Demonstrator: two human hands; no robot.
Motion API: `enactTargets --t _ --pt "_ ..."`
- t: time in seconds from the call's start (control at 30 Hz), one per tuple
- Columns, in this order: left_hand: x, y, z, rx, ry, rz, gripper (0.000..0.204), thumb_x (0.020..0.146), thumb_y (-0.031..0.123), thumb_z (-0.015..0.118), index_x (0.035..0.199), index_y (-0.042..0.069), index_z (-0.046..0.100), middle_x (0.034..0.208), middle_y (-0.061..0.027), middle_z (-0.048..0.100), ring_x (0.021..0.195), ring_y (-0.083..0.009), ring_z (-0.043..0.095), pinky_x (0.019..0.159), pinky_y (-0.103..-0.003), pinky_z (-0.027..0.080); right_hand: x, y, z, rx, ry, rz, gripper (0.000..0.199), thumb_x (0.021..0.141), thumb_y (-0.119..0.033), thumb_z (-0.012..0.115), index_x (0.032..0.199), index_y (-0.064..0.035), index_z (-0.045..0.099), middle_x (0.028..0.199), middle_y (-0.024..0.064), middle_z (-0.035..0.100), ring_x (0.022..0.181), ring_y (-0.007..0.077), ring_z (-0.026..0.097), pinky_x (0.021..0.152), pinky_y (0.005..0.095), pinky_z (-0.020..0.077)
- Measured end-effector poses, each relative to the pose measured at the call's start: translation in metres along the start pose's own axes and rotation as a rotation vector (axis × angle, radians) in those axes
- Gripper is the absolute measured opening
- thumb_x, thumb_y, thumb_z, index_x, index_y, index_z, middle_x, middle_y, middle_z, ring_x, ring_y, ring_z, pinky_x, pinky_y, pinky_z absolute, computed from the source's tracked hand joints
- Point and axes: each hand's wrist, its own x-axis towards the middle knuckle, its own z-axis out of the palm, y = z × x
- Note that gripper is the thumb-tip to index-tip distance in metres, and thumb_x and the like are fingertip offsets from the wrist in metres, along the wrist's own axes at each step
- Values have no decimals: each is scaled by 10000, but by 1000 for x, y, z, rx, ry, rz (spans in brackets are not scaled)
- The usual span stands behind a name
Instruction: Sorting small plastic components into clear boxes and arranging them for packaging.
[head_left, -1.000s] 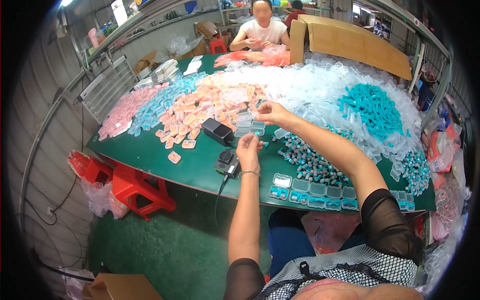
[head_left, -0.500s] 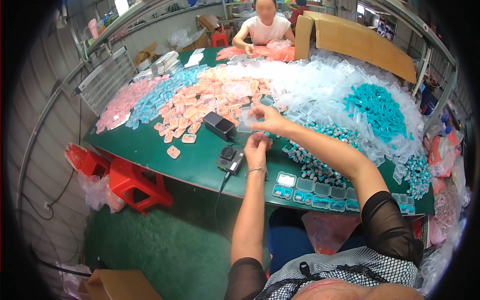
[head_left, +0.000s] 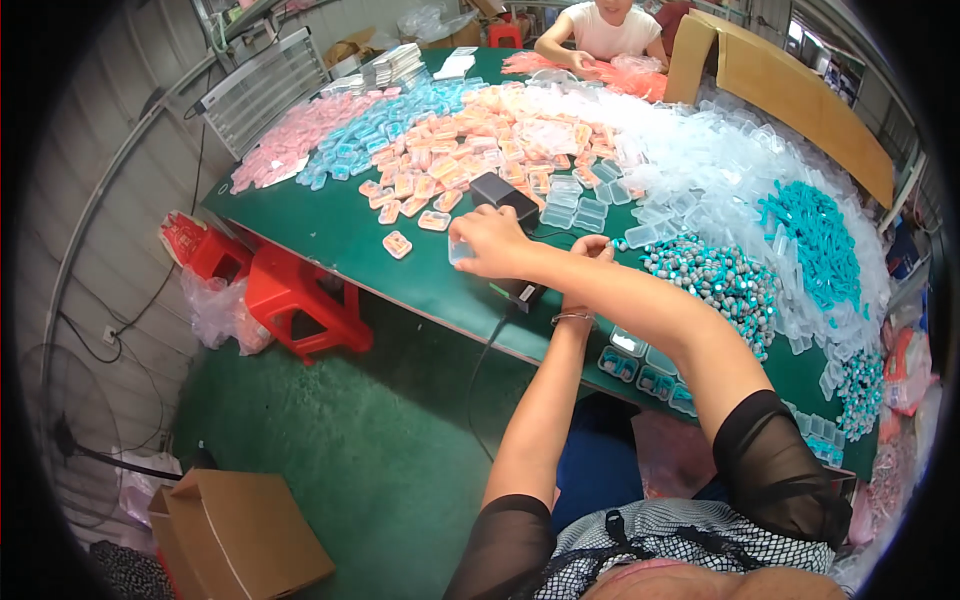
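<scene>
My right hand (head_left: 492,243) is closed on a small clear plastic case (head_left: 460,250), held by its side above a small black device (head_left: 522,292) that the hand partly covers. My right forearm crosses over the left one. Behind it, my left hand (head_left: 592,247) has its fingers drawn together at the near left edge of a pile of small grey-and-teal pieces (head_left: 715,285); what they pinch is hidden. A second black device (head_left: 503,196) stands just beyond my right hand. Open clear cases with teal pieces inside (head_left: 655,383) line the table's near edge, partly under my right forearm.
Orange (head_left: 430,165), blue (head_left: 385,125) and pink (head_left: 300,135) filled cases cover the table's left. Clear empty cases (head_left: 690,150) and teal pieces (head_left: 815,240) heap on the right. Red stools (head_left: 305,305) stand by the edge. A co-worker (head_left: 612,35) sits opposite.
The view has swung left. My right hand has moved left with the clear case, over the nearer device. My left hand has shifted right, to the grey-and-teal pile.
</scene>
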Motion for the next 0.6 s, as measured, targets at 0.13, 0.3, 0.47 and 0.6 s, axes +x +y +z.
enactTargets --t 0.13,0.3,0.47,0.6 --pt "-6 11 2 30 25 -42 181 884 72 651 1041 35 570 846 -2 601 670 -52 565 594 -200 476 20 -14 19 -65 -51 36 400 682 -327 758 990 -129 598 1004 61 641 1037 269 536 808 509 344" --pt "-9 10 -10 88 79 -53 176 880 94 669 1036 54 598 864 -6 636 699 -70 599 594 -203 479 33 -24 24 -184 -135 235 508 752 -370 709 1156 -85 592 1117 101 627 1136 271 499 977 576 285" --pt "-9 11 -4 138 80 -61 190 877 95 672 1043 44 596 865 -13 642 706 -77 607 622 -206 485 29 -14 27 -205 -162 320 479 755 -339 714 1145 -87 599 1098 100 633 1123 275 509 1010 596 265" --pt "-10 15 0 172 87 -41 179 889 94 655 1043 30 590 860 -16 635 687 -68 596 597 -198 474 27 -12 30 -200 -198 303 442 759 -319 715 1127 -95 615 1101 99 632 1114 275 516 1032 619 236"
